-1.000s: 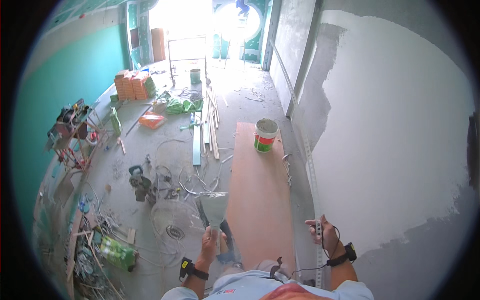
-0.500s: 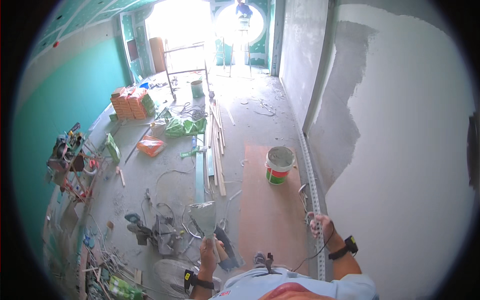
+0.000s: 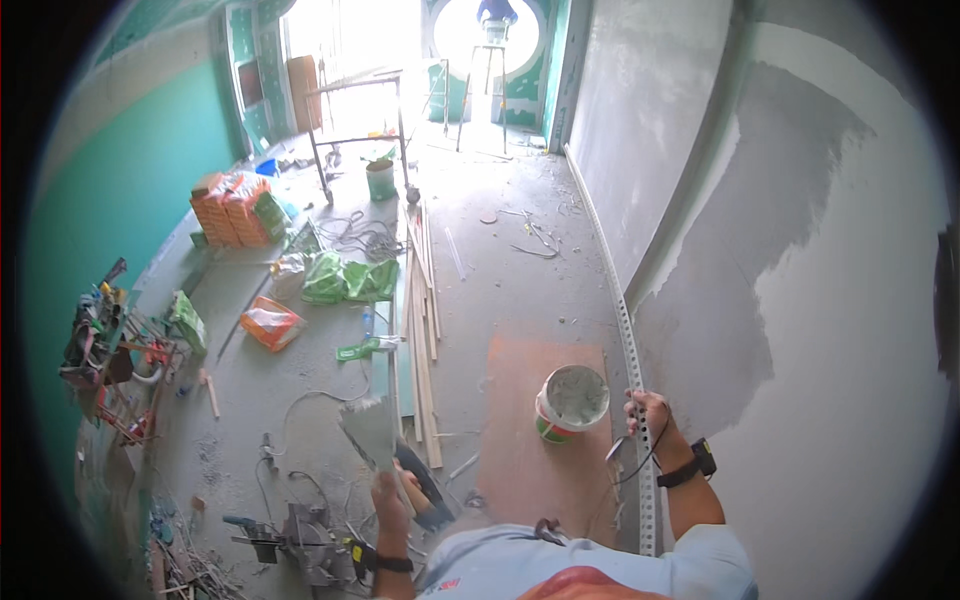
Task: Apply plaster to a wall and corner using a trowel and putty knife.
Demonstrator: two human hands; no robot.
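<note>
My left hand (image 3: 391, 503) is closed around a wide putty knife (image 3: 368, 432), whose broad grey blade points up and away from me. Just right of that hand shows a dark flat-bladed tool (image 3: 428, 497) with a wooden-looking handle; whether the same fingers hold it I cannot tell. My right hand (image 3: 650, 412) grips a long perforated metal bar (image 3: 644, 490) running close along the right wall. A small shiny blade-like piece (image 3: 617, 448) shows below the right fingers. Between my hands, a bucket of grey compound (image 3: 578, 396) stands on a reddish-brown board (image 3: 510, 440).
Long wooden strips (image 3: 420, 370) lie left of the board. A power saw (image 3: 310, 545), cables and scrap cover the near-left floor. Farther off are stacked orange bags (image 3: 235, 210), green bags (image 3: 350, 278), a metal frame (image 3: 360, 130) and a person (image 3: 495, 12) near the round window.
The view has shifted, and the bucket now appears nearer and lower. My left hand with the putty knife has moved left. My right hand stays on the bar and appears higher in view.
</note>
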